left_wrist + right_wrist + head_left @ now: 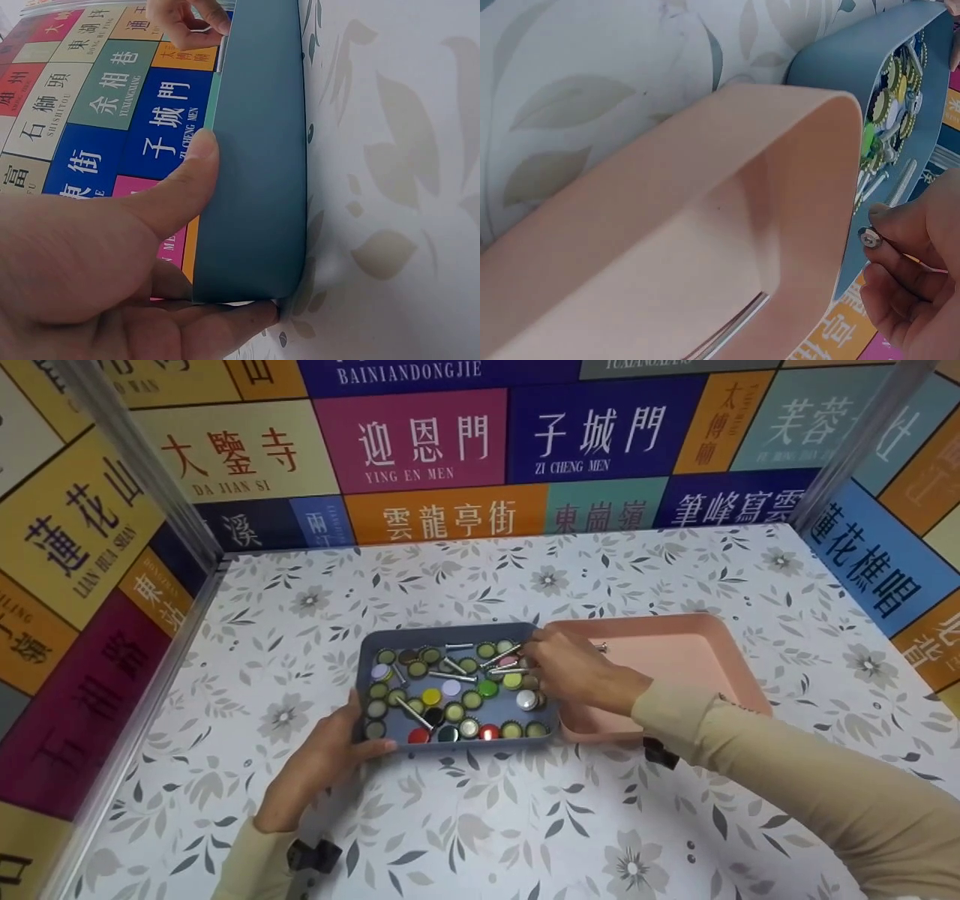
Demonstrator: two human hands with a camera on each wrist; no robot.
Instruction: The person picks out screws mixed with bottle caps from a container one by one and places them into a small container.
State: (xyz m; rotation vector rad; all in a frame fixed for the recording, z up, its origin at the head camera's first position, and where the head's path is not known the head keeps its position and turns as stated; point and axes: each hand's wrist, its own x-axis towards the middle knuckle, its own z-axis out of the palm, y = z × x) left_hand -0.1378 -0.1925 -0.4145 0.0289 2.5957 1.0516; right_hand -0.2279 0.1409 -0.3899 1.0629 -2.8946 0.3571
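Observation:
My left hand (322, 750) holds the near left corner of the blue tray (262, 165). Its thumb lies against one wall and the fingers against the other. Bottle caps (453, 711) of several colours and loose metal bolts (453, 676) are spread over that tray's floor. Over the right end of the blue tray, my right hand (574, 667) pinches a silver bolt (869, 238) between thumb and fingers; its round socket head faces the right wrist camera. Inside the adjoining pink tray (667, 660), bolts (731, 326) lie along the far side, partly hidden by the right arm.
Both trays stand side by side on a tabletop (480, 825) with a flower-and-leaf pattern. Behind rises a wall of coloured panels (420, 442) with Chinese lettering. Clear upright edges (150, 472) border the table at the back corners.

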